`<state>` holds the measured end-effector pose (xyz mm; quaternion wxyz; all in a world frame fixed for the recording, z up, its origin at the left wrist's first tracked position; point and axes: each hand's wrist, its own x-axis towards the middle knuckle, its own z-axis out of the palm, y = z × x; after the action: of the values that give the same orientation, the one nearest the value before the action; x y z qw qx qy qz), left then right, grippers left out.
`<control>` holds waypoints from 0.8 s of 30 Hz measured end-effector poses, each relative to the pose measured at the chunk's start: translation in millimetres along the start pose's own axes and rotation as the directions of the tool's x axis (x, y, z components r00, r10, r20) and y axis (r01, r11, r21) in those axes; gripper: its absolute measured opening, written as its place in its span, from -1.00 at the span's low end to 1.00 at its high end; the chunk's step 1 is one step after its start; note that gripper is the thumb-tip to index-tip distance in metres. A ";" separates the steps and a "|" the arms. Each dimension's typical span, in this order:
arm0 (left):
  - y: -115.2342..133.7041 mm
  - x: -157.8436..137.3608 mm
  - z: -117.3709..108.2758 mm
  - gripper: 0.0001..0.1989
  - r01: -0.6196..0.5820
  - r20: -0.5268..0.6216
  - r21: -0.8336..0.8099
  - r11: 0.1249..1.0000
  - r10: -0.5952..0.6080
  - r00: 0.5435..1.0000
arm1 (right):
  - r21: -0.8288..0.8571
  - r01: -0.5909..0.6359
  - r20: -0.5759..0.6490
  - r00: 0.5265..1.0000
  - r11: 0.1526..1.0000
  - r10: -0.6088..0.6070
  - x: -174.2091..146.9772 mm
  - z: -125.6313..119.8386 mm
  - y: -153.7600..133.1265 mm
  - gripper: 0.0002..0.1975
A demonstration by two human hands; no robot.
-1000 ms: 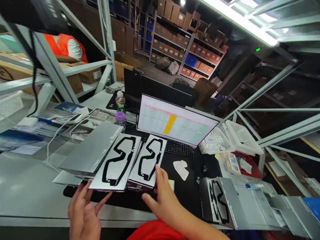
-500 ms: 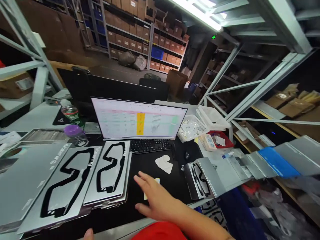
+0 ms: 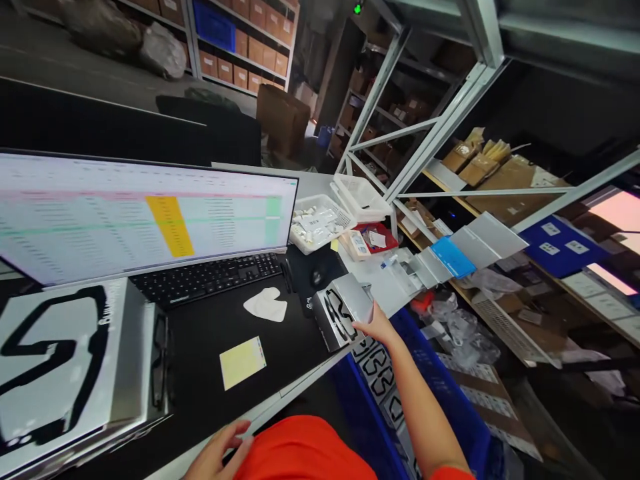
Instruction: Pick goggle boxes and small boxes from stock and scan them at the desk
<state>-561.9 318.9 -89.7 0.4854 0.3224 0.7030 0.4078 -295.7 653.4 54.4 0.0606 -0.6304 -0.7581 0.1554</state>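
Observation:
My right hand (image 3: 374, 325) grips the right end of a grey and black box (image 3: 334, 320), thumb on its front face and fingers over its top. The box stands at the desk's right front edge, with a black looping shape printed on its front. Low in the view, my left hand (image 3: 219, 455) hovers near the desk edge with fingers loosely bent and apart, holding nothing. Stacked flat boxes with a similar black print (image 3: 55, 360) lie on the left. Between them are a yellow note pad (image 3: 243, 362) and a white cut-out piece of paper (image 3: 266, 305).
Behind are a monitor (image 3: 115, 213), a keyboard (image 3: 210, 275) and a mouse (image 3: 317, 275). White baskets (image 3: 320, 227) and a red tray (image 3: 385, 230) stand to the right. A blue crate (image 3: 457, 417) holding similar boxes sits below the desk's right edge.
My right hand has moved right, from above the dark mat onto the grey and black box. More of my left hand now shows. The view has turned right.

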 end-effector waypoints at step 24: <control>104.7 78.1 71.2 -0.33 0.065 -0.012 -0.291 0.955 -0.072 0.997 | 0.435 0.149 0.243 0.930 0.888 -0.275 -11.5 18.9 13.0 0.08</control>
<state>-513.7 451.9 -43.6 0.5334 0.2188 0.6517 0.4929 -286.7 641.1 33.7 0.0931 -0.4851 -0.7741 0.3961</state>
